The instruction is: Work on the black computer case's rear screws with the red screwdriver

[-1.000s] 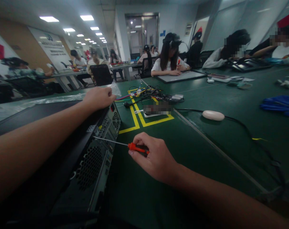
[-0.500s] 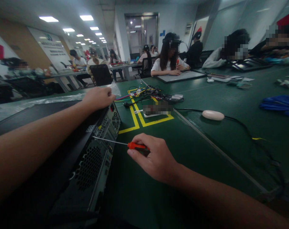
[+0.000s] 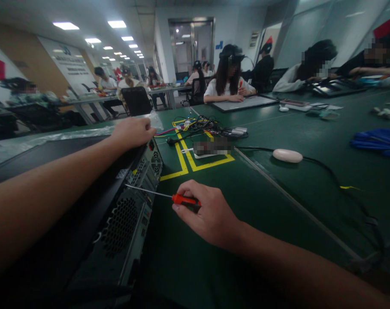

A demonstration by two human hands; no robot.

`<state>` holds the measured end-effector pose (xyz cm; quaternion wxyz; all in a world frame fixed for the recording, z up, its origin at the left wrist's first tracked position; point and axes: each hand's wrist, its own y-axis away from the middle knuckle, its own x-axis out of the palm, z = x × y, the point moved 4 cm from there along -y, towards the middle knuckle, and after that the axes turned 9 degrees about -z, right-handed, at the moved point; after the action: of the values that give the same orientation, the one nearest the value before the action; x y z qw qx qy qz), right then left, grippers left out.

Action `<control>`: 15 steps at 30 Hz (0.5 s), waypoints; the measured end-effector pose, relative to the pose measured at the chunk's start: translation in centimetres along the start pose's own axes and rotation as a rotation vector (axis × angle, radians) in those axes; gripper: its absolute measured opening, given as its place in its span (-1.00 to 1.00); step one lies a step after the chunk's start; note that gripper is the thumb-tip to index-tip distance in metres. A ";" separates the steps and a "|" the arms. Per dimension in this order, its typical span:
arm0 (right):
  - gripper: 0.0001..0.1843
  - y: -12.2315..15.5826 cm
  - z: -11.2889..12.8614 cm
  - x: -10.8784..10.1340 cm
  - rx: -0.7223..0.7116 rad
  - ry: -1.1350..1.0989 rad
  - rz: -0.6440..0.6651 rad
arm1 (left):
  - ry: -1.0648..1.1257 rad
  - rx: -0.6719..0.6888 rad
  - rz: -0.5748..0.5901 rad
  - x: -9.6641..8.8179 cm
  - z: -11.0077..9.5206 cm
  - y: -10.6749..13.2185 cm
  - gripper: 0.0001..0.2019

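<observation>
Screwdriver (image 3: 181,199), red-handled, lies nearly level across the view: its long axis runs sideways, the thin metal shaft pointing left, its tip slightly higher in view than the handle. The tip is at the upper rim of the rear panel of a dark computer case (image 3: 135,210); whether it sits on a screw is too small to tell. The case lies towards the left edge of the green tabletop (image 3: 278,206), its vented rear panel facing right, and a clear plastic sheet (image 3: 69,136) runs along that edge beyond it.

The right hand (image 3: 210,214) is closed around the screwdriver's handle, thumb and forefinger near its front end. The left hand (image 3: 133,131) rests on the case's far rear corner, fingers curled; their tips are hidden, so I cannot tell whether they grip anything.

Beyond the case, towards the tabletop's far edge, tangled cables (image 3: 207,124) lie over yellow tape (image 3: 214,164).
</observation>
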<state>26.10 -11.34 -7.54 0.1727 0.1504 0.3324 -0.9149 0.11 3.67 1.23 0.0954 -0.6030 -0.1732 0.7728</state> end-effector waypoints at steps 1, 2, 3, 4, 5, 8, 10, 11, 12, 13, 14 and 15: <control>-0.91 0.0 0.0 0.0 -0.002 0.001 -0.004 | 0.006 -0.002 -0.002 0.0 0.0 0.0 -0.47; -0.91 0.0 0.0 0.0 -0.003 0.001 -0.006 | 0.015 -0.005 -0.006 0.0 0.0 0.0 -0.48; -0.91 0.0 0.0 0.0 -0.002 0.000 -0.005 | 0.024 -0.007 -0.013 0.0 0.0 0.1 -0.49; -0.91 0.0 -0.1 0.0 0.002 -0.001 -0.001 | 0.030 -0.008 -0.021 0.0 0.0 0.1 -0.49; -0.91 0.0 -0.1 0.1 0.007 -0.002 0.004 | 0.030 -0.010 -0.027 0.0 0.1 0.1 -0.49; -0.91 0.0 -0.1 0.1 0.012 0.001 0.014 | 0.014 -0.006 -0.015 0.1 0.1 0.1 -0.47; -0.90 0.0 -0.1 0.1 0.005 0.006 0.008 | 0.013 -0.006 -0.005 0.1 0.1 0.1 -0.47; -0.91 0.0 -0.1 0.1 0.003 0.007 0.010 | 0.014 -0.007 -0.005 0.0 0.0 0.1 -0.47; -0.91 0.0 -0.1 0.1 0.003 0.007 0.011 | 0.015 -0.007 -0.007 0.0 0.0 0.1 -0.47; -0.91 0.0 -0.1 0.1 0.004 0.007 0.013 | 0.015 -0.008 -0.012 -0.1 -0.1 0.2 -0.48; -0.91 0.0 -0.1 0.1 0.005 0.007 0.017 | 0.014 -0.008 -0.018 -0.1 -0.1 0.2 -0.48; -0.91 0.0 -0.1 0.1 0.005 0.006 0.018 | 0.012 -0.008 -0.024 -0.1 -0.2 0.3 -0.48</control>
<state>26.05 -11.27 -7.62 0.1794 0.1566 0.3291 -0.9138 0.31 3.39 1.21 0.1031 -0.6059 -0.1830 0.7674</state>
